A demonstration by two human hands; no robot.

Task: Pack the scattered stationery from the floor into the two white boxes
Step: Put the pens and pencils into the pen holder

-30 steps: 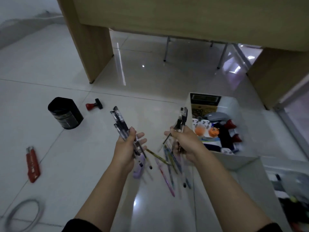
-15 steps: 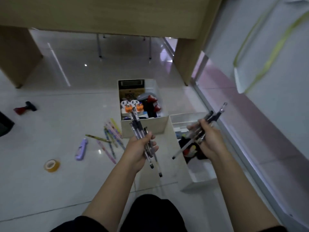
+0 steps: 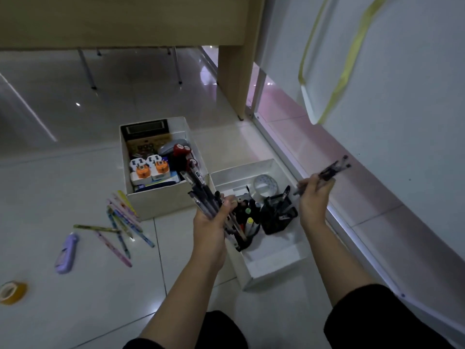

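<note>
We judge we are at the drop-off step, our left hand (image 3: pixel 214 217) clamped on a bundle of pens (image 3: pixel 206 197) and our right hand (image 3: pixel 314 195) on a smaller bunch (image 3: pixel 329 171), both above the nearer white box (image 3: pixel 274 263), which calls for lowering them in.
</note>
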